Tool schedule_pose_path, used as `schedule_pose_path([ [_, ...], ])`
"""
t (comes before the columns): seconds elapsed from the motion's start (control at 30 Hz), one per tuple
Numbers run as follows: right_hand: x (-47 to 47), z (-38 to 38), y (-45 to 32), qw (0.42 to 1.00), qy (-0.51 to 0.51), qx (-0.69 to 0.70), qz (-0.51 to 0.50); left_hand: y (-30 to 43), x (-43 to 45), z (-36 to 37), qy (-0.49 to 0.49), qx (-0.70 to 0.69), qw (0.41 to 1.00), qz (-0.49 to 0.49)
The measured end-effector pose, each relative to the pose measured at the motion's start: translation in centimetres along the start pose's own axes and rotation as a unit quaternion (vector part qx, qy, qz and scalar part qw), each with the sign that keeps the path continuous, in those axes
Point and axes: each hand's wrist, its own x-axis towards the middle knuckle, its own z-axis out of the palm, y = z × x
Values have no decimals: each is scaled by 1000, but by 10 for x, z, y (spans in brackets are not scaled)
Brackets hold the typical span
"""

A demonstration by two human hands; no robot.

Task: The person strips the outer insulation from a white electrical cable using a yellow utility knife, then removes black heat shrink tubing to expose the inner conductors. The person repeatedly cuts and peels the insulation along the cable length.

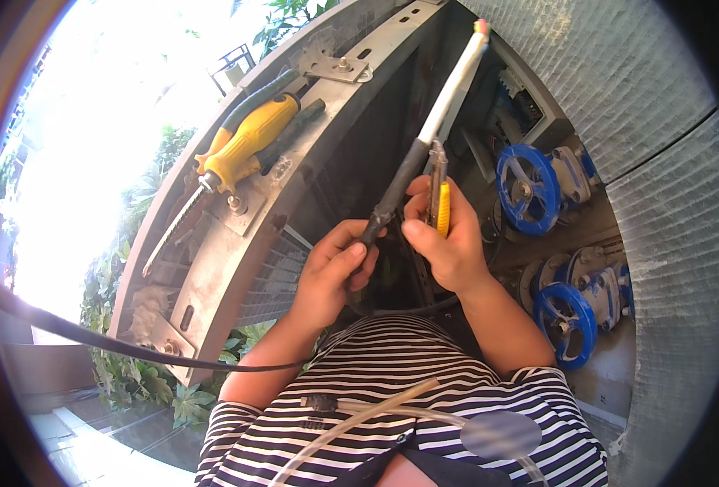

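Note:
My left hand (338, 274) grips a black-sheathed electrical cable (396, 182) that slants up and away from me. Past the end of the black jacket, a white inner section (450, 91) is bare. Coloured wire ends (481, 27) show at its far tip. In my right hand (450, 237) is a knife with a yellow handle (443, 210). Its worn metal end (437, 155) lies beside the cable, close to where black turns to white; I cannot tell whether they touch. My right fingers cover part of the handle.
On a slotted metal beam (310, 158) at left lie a yellow-handled screwdriver (253, 134) and pliers (237, 119) beneath it. Blue valve handwheels (528, 189) stand at right near a ribbed wrapped surface (658, 79). A dark cord (152, 356) crosses at lower left. Clear tubing (359, 417) lies over my striped shirt.

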Motion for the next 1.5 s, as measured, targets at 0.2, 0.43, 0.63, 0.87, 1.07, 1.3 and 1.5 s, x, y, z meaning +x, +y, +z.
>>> schedule_pose_path([
  [0.2, -4, -24, -8, 990, -71, 117, 21, 5, 18, 6, -3, 56, 998, 18],
  [0.43, 2, -33, -4, 980, -121, -155, -38, -19, 32, -2, 77, 169, 980, 71],
  [0.63, 6, -39, -6, 946, -158, -271, 80, -18, 33, -6, 73, 171, 982, 40],
  [0.87, -1, -54, -12, 978, -150, 111, 91, -6, 51, 4, 75, 219, 968, 95],
  [1.07, -5, -69, 7, 949, -187, 228, 113, 1, 62, 4, 100, 249, 959, 87],
  [1.3, -2, -70, 5, 952, -192, 207, 122, 0, 66, -1, 104, 257, 957, 90],
  [1.5, -6, -68, 20, 965, -167, 174, 105, 3, 69, 0, 87, 276, 953, 91],
])
